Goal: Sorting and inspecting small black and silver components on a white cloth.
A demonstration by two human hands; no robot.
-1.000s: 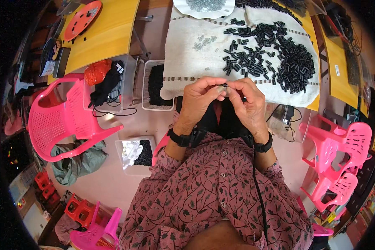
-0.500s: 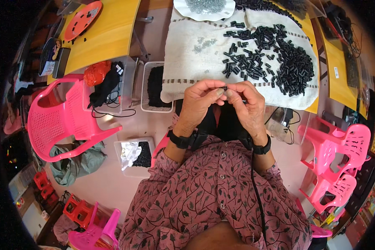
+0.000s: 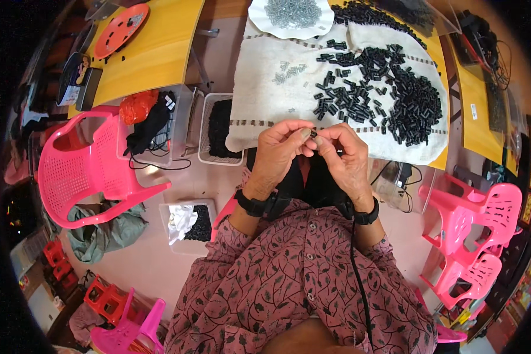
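Note:
My left hand [image 3: 282, 150] and my right hand [image 3: 342, 154] meet in front of me, just off the near edge of the cloth. Between the thumbs and fingertips of both is a small black piece [image 3: 312, 134], mostly covered by the fingers. Beyond them on the white cloth [image 3: 256, 88] lies a spread of short black plastic pieces [image 3: 416, 106], thickest on the right. A small group of tiny clear pieces [image 3: 289, 72] lies left of these. At the far edge a white scalloped plate [image 3: 259, 23] holds a heap of similar clear pieces.
White baskets of black pieces stand on the floor, one beside the cloth [image 3: 202, 141] and one lower left [image 3: 177, 242]. A pink chair [image 3: 79, 159] is at left, pink stools [image 3: 484, 218] at right. An orange plate [image 3: 115, 41] sits on the yellow table [image 3: 171, 35].
The view has shifted slightly, so the table sits a little lower. Both hands stay together at the small black piece, with the fingers slightly changed in position.

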